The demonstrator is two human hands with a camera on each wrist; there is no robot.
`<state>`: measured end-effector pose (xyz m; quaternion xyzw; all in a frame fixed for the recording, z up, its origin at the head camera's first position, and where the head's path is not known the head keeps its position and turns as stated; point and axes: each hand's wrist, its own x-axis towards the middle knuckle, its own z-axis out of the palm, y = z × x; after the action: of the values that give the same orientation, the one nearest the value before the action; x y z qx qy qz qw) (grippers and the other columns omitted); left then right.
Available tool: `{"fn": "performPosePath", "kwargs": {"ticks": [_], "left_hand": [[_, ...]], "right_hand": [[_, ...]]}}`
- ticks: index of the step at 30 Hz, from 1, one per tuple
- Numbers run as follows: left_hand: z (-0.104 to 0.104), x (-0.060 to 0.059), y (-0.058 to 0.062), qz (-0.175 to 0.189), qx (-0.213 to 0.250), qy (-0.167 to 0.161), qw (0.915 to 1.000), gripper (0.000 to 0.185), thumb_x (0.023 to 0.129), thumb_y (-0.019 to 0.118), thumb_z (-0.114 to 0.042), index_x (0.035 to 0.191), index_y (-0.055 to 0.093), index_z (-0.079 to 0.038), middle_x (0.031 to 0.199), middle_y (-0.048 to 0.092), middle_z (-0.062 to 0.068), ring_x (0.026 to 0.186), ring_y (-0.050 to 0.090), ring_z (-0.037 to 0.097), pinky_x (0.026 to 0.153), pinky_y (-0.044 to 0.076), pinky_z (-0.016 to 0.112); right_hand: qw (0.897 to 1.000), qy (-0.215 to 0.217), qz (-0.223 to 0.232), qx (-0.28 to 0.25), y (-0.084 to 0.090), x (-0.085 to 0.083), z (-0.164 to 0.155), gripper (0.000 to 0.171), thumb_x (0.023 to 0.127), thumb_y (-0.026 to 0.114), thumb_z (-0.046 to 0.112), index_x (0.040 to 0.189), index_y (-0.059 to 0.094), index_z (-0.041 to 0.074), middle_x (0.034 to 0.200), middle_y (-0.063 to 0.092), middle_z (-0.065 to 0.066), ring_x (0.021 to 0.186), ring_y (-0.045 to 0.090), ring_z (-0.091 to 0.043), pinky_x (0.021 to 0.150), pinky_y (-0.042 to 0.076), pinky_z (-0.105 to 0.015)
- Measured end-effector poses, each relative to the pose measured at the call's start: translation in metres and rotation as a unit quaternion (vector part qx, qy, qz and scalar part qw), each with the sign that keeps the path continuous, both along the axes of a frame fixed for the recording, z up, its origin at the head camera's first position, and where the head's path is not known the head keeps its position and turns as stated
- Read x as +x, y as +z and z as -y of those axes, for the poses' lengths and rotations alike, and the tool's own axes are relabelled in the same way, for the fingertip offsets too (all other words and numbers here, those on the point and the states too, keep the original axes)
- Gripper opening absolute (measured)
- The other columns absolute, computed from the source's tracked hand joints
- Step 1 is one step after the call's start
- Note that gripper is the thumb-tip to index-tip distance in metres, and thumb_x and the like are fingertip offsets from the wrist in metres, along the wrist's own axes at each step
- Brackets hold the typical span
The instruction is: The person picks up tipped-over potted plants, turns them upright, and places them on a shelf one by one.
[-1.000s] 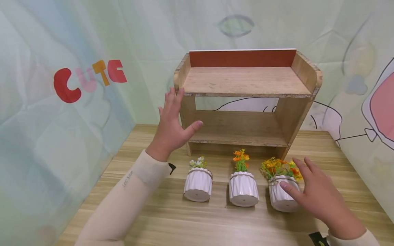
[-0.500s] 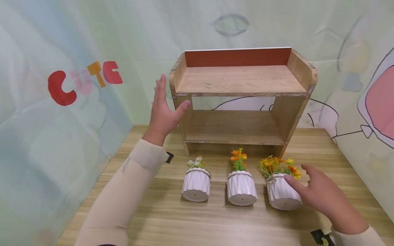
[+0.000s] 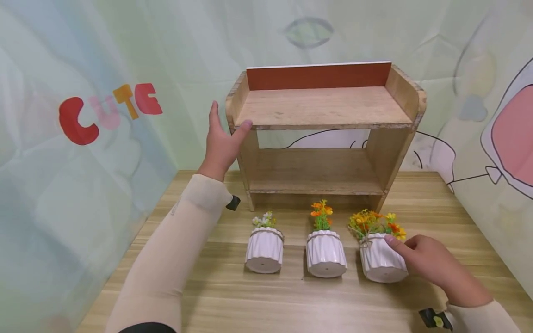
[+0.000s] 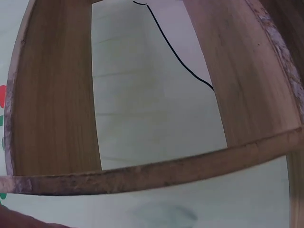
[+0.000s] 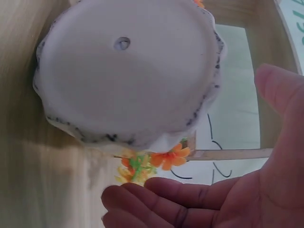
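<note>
In the head view my left hand [image 3: 220,147] is at the left side panel of a small wooden shelf [image 3: 320,172], its thumb over the top board's front edge and the index finger straight up. Other fingers are hidden. My right hand [image 3: 437,266] is beside the right-hand flowerpot [image 3: 381,259], a white fluted pot with orange and yellow flowers, lying on its side. Its thumb overlaps the pot's rim there. The right wrist view shows fingers [image 5: 185,199] and thumb spread apart around the flowerpot [image 5: 128,80], whose base faces the camera.
Two more white flowerpots lie on their sides in the same row: a middle pot [image 3: 326,254] with orange flowers and a left pot [image 3: 264,252] with small white ones. They lie on a wood-grain table [image 3: 270,305] before the shelf. Printed cloth walls [image 3: 187,55] enclose the table.
My left hand first drew left off the shelf's front, then came in at its left side, thumb reaching the top board. My right hand lowered beside the right-hand pot, fingers dropping behind its side.
</note>
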<state>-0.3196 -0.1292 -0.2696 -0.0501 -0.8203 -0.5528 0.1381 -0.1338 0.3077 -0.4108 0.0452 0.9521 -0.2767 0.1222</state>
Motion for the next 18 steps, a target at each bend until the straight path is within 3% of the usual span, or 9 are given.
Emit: {"fn": "performPosePath", "kwargs": {"ticks": [3,6,13,18], "left_hand": [[-0.004,-0.006,0.003,0.022,0.028,-0.007,0.9993,0.107,0.093,0.067,-0.063,0.170,0.000,-0.032,0.177,0.013,0.004,0.158,0.024,0.028,0.125,0.029,0.053],[-0.007,-0.012,0.004,0.034,0.053,-0.011,0.9980,0.104,0.095,0.066,-0.060,0.170,0.002,-0.029,0.175,0.017,0.007,0.156,0.030,0.027,0.125,0.030,0.047],[-0.014,-0.022,0.003,0.033,0.073,0.010,0.9967,0.088,0.102,0.059,-0.054,0.170,0.010,-0.027,0.171,0.029,0.006,0.151,0.038,0.023,0.124,0.033,0.041],[-0.019,-0.028,0.003,0.030,0.096,0.016,0.9948,0.073,0.107,0.051,-0.048,0.169,0.020,-0.026,0.167,0.036,0.006,0.147,0.041,0.020,0.124,0.032,0.040]], "right_hand": [[0.999,-0.012,0.019,-0.042,-0.003,0.001,0.004,0.074,0.106,0.046,0.061,0.103,0.070,-0.009,0.076,0.063,-0.008,0.066,0.059,-0.022,0.060,0.050,-0.038],[0.997,-0.021,0.035,-0.072,-0.006,0.001,0.006,0.073,0.106,0.045,0.061,0.103,0.068,-0.008,0.071,0.056,-0.006,0.060,0.054,-0.021,0.058,0.050,-0.037],[0.993,-0.031,0.064,-0.097,-0.013,-0.003,0.008,0.087,0.106,0.040,0.065,0.118,0.062,-0.019,0.091,0.064,-0.013,0.080,0.061,-0.024,0.062,0.057,-0.041],[0.991,-0.039,0.069,-0.109,-0.016,-0.004,0.009,0.088,0.106,0.040,0.065,0.117,0.061,-0.019,0.095,0.066,-0.016,0.081,0.063,-0.024,0.062,0.058,-0.042]]}}
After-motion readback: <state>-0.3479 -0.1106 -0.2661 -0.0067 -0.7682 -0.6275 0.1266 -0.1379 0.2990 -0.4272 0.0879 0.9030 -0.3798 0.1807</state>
